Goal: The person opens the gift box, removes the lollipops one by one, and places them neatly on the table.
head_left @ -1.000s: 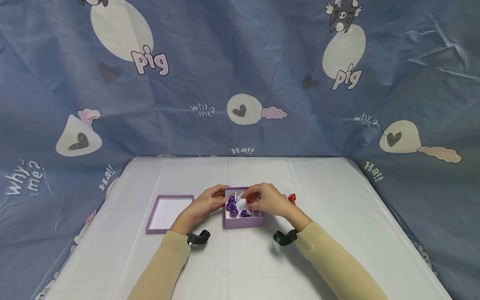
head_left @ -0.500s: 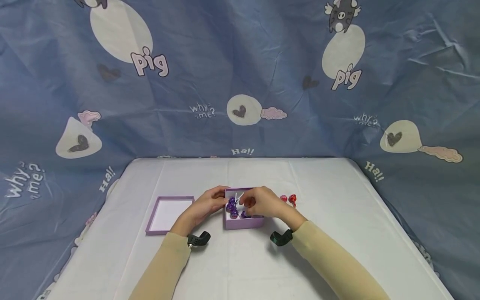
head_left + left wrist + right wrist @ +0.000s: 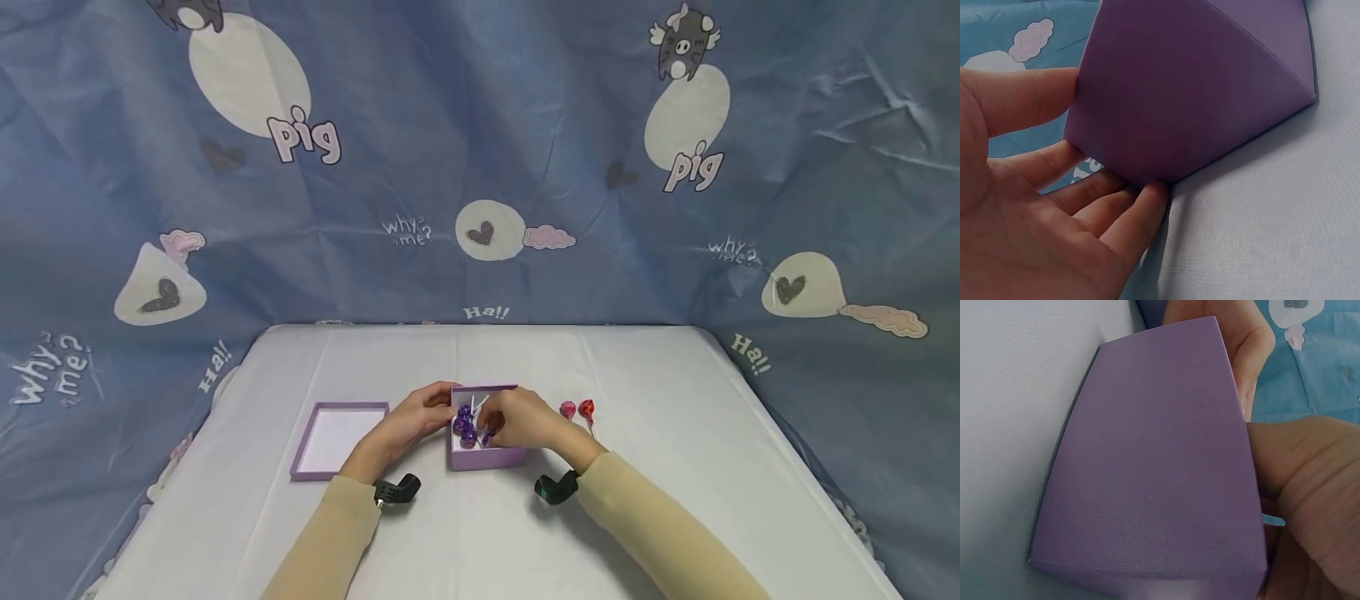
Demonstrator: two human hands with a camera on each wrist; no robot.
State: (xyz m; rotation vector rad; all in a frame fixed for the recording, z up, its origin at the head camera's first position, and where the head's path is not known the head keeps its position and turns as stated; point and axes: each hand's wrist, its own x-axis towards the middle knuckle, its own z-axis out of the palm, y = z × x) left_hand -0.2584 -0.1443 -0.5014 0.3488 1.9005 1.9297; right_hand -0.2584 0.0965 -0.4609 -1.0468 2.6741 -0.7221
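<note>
In the head view a purple box [image 3: 487,459] with a white inside stands mid-table. Several purple lollipops [image 3: 467,427] lie in its left part, white sticks pointing up and back. My left hand [image 3: 408,427] holds the box at its back left corner; the left wrist view has the thumb at one edge and the fingers against another. My right hand [image 3: 525,419] reaches over the right wall, its bent fingers down inside beside another purple lollipop [image 3: 487,438]. Whether they pinch anything is hidden; in the right wrist view the box wall [image 3: 1154,450] covers the fingertips.
Left of the box lies its purple-rimmed lid [image 3: 339,405], white inside up. A pink lollipop [image 3: 567,409] and a red lollipop [image 3: 587,408] lie right of the box on the white tablecloth [image 3: 652,400]. A blue printed curtain [image 3: 360,183] hangs behind.
My right hand has moved left and deeper into the box; red seen under its fingers is now out of sight. Lollipops at right are uncovered. The left hand stays on the box.
</note>
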